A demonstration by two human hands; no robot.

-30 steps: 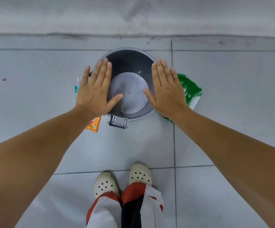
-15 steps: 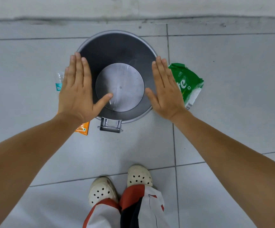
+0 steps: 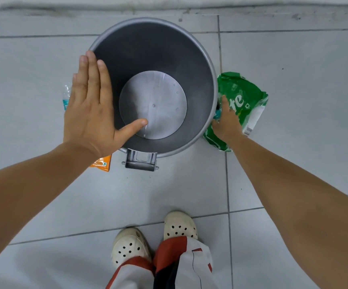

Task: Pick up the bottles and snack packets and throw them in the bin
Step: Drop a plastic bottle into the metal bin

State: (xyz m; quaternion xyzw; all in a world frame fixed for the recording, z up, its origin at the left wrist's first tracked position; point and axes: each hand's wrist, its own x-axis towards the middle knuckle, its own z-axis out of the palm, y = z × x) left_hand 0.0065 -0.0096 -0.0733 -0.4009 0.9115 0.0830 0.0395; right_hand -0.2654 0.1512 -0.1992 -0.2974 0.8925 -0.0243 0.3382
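A round grey metal bin (image 3: pixel 210 80) stands open on the tiled floor, with nothing inside. My left hand (image 3: pixel 89 113) hovers flat over its left rim, fingers spread, holding nothing. It hides most of a clear bottle with a teal label (image 3: pixel 65 97) and an orange snack packet (image 3: pixel 102 163) lying left of the bin. A crumpled green snack packet (image 3: pixel 250 97) lies against the bin's right side. My right hand (image 3: pixel 227 122) is down on the packet's left part, fingers bent downward and mostly hidden. A small teal object (image 3: pixel 216 115) shows beside that hand.
The bin's foot pedal (image 3: pixel 140 162) sticks out toward me. My feet in white perforated clogs (image 3: pixel 179 226) stand just behind it. A wall base (image 3: pixel 169 5) runs along the far side. Grey floor tiles (image 3: pixel 304 80) surround the bin.
My right hand dropped from beside the bin's rim down onto the green packet. The view has come closer to the bin. My left hand stays flat over the left rim.
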